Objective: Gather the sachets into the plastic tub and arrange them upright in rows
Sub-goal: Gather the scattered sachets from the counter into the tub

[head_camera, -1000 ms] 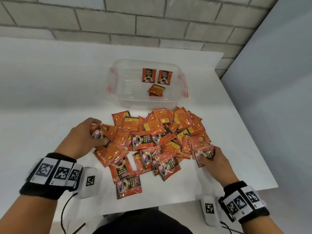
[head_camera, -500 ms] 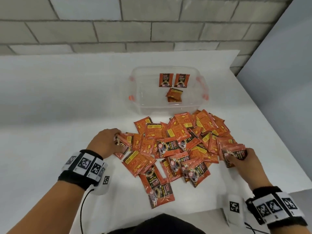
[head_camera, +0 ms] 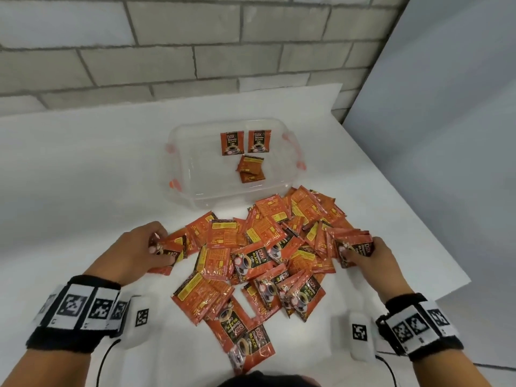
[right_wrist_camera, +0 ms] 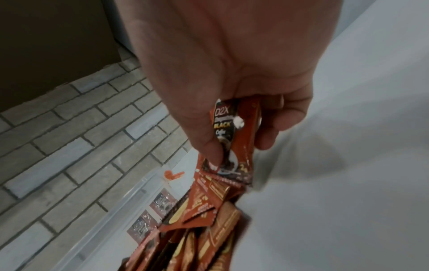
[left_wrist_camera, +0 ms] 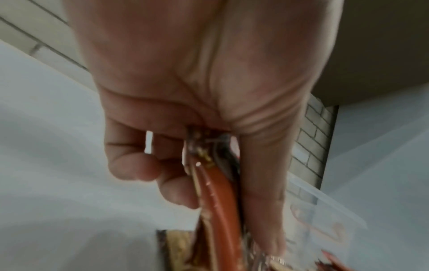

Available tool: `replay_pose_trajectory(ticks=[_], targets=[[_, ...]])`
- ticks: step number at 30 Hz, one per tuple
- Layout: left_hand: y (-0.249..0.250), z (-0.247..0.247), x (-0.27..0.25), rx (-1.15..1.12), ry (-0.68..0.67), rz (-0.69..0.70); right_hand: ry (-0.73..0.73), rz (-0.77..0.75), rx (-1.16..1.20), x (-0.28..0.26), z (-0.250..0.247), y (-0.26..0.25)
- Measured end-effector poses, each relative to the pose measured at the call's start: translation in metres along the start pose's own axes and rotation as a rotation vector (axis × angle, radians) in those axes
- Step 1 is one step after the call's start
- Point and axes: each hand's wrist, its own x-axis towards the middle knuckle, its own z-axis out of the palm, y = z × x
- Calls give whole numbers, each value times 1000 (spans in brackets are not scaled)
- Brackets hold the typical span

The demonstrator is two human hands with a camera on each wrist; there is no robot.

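A heap of orange coffee sachets lies on the white table in front of a clear plastic tub. Two sachets stand upright against the tub's far wall; others lie flat on its floor. My left hand grips a small stack of sachets at the heap's left edge, thumb on one side and fingers on the other. My right hand pinches another stack of sachets at the heap's right edge.
The white table ends in a right edge near my right hand. A grey brick wall runs behind the tub, and a pale panel stands to the right. The tub has orange clips on its sides.
The head view has shifted, so the tub and heap sit lower and further right in the picture. Both hands stay at the heap's edges, holding their sachets.
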Motion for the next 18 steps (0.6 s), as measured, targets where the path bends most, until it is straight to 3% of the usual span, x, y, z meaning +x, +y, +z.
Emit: replay_pose_trajectory(ticks=[4, 8, 10, 14, 18], targets=[[15, -20, -11, -211, 38, 99, -66, -76, 79, -12, -14, -28], [59, -45, 2, -494, 239, 176, -106, -199, 201, -11, -14, -97], [86, -53, 24, -618, 263, 158, -142, -281, 211, -2, -1, -137], [135, -48, 72, -531, 227, 112, -207, -377, 57, 29, 49, -198], [147, -31, 108, -346, 84, 0, -229, -373, -152, 55, 92, -223]])
